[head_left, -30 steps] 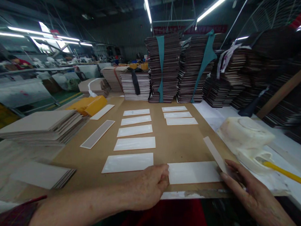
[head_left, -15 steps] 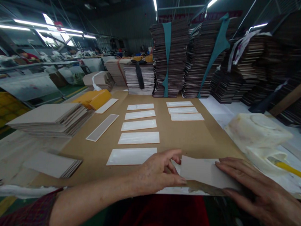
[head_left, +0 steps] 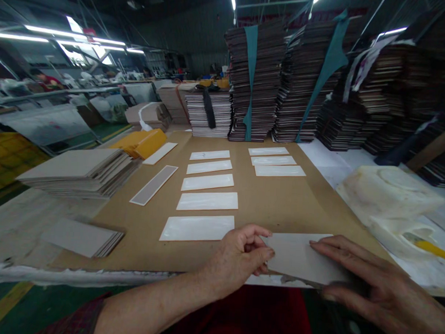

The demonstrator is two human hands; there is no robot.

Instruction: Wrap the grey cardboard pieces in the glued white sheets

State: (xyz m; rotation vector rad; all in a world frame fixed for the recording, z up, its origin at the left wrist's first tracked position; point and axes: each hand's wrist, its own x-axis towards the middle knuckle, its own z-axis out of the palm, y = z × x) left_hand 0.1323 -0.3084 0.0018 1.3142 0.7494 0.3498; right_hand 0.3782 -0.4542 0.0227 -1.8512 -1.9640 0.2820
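A grey rectangular card (head_left: 299,257) lies at the near edge of the brown board (head_left: 279,203), over a white sheet. My left hand (head_left: 241,258) pinches the card's left end between thumb and fingers. My right hand (head_left: 368,284) lies with fingers stretched flat on the card's right part. Several white glossy sheets (head_left: 206,200) lie in a column to the left of the card. Three more white sheets (head_left: 274,161) lie in a second column farther back.
Stacks of grey boards (head_left: 80,169) and a smaller pile (head_left: 83,237) lie at the left. A yellow box (head_left: 143,142) sits behind them. Tall dark bundled stacks (head_left: 269,81) stand along the back. A white glue tub with a yellow-handled brush (head_left: 392,202) stands at the right.
The grey card, earlier held on edge in my right hand beside the near white sheet, has been laid flat over that sheet. My left hand now pinches its left end.
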